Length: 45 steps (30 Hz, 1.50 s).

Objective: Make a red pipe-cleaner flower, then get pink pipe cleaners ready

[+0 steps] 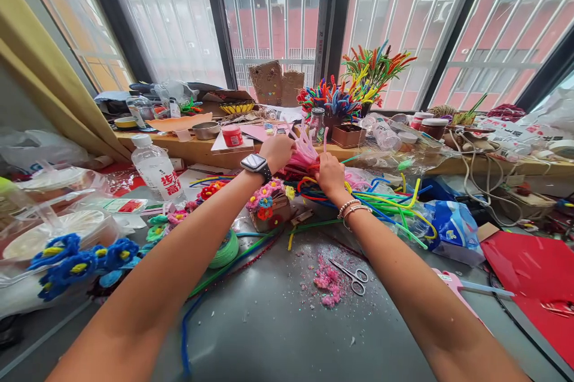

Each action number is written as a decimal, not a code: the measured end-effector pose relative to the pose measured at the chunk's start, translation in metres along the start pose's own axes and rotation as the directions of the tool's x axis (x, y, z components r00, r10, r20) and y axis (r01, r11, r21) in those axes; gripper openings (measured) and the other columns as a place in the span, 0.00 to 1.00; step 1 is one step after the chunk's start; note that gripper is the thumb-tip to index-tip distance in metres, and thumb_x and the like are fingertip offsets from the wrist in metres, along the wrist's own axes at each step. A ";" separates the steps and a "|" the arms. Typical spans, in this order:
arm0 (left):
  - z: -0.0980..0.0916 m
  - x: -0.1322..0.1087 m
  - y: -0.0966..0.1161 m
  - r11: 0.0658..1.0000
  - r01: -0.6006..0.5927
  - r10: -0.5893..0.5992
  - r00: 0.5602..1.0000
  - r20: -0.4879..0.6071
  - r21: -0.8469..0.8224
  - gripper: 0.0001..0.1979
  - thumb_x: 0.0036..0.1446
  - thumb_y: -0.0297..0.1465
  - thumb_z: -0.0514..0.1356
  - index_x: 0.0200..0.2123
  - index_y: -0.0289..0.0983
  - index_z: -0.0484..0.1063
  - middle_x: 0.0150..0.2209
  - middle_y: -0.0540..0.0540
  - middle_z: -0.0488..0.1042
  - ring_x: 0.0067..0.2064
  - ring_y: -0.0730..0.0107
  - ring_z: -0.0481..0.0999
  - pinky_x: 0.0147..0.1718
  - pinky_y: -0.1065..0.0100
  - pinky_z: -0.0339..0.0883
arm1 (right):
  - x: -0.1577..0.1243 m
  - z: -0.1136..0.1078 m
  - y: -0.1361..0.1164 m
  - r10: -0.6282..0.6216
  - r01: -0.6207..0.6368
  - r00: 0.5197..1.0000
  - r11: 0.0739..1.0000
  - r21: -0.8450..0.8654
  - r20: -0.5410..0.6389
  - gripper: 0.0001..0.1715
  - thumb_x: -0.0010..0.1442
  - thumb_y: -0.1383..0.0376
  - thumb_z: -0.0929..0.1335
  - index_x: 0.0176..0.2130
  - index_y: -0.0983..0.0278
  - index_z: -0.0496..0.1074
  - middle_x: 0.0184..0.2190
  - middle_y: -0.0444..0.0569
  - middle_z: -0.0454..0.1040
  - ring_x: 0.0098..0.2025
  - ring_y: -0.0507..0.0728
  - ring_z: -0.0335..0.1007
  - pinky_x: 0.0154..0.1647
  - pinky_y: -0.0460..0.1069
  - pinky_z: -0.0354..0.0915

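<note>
Both arms reach forward to a bundle of pale pink pipe cleaners near the sill. My left hand, below a smartwatch, has its fingers closed at the bundle's left side. My right hand, with beaded bracelets at the wrist, is wrapped round the bundle's lower right part. Loose green, blue and yellow pipe cleaners lie beside and under the right wrist. Small pink and blue fuzzy flowers sit between the forearms. Silver scissors rest on the grey table by pink fluff.
A water bottle and blue fuzzy flowers are on the left. Potted pipe-cleaner bunches and a red-labelled jar stand on the sill. A blue packet and red sheets lie on the right.
</note>
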<state>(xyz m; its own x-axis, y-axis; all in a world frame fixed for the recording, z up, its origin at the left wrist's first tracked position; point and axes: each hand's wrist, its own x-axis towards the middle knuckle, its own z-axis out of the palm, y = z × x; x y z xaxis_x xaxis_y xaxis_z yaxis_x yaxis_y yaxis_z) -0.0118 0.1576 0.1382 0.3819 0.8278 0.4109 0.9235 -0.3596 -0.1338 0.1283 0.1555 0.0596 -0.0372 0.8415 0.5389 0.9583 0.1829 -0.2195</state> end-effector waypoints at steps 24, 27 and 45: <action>0.047 -0.013 0.037 0.904 -0.423 0.427 0.900 -0.087 0.057 0.14 0.54 0.27 0.48 0.43 0.31 0.64 0.41 0.40 0.70 0.42 0.67 0.69 0.39 0.67 0.61 | -0.062 -0.031 0.037 -0.458 0.280 0.871 0.759 0.587 0.178 0.38 0.50 0.55 0.65 0.55 0.67 0.53 0.53 0.56 0.60 0.54 0.58 0.56 0.54 0.53 0.53; 0.057 -0.019 0.040 0.864 -0.503 0.504 0.863 -0.037 0.040 0.12 0.55 0.30 0.49 0.36 0.35 0.70 0.38 0.43 0.74 0.46 0.65 0.67 0.46 0.61 0.56 | -0.059 -0.037 0.045 -0.439 0.280 0.885 0.771 0.571 0.158 0.23 0.52 0.59 0.63 0.47 0.66 0.63 0.46 0.52 0.69 0.48 0.55 0.63 0.49 0.50 0.58; 0.086 -0.065 0.069 0.919 -0.340 0.339 0.940 0.040 0.200 0.18 0.56 0.28 0.45 0.49 0.32 0.61 0.49 0.31 0.65 0.48 0.57 0.67 0.46 0.56 0.55 | -0.001 -0.029 0.037 -0.133 0.131 0.989 0.991 0.042 0.065 0.12 0.53 0.66 0.63 0.39 0.65 0.69 0.39 0.51 0.71 0.42 0.56 0.64 0.43 0.49 0.58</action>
<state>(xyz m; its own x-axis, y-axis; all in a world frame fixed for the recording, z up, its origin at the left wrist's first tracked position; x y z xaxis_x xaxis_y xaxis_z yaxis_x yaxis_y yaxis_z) 0.0301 0.1159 0.0247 0.6735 0.6734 0.3047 0.7262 -0.5260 -0.4427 0.1719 0.1465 0.0747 -0.1828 0.8410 0.5092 0.9326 0.3123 -0.1811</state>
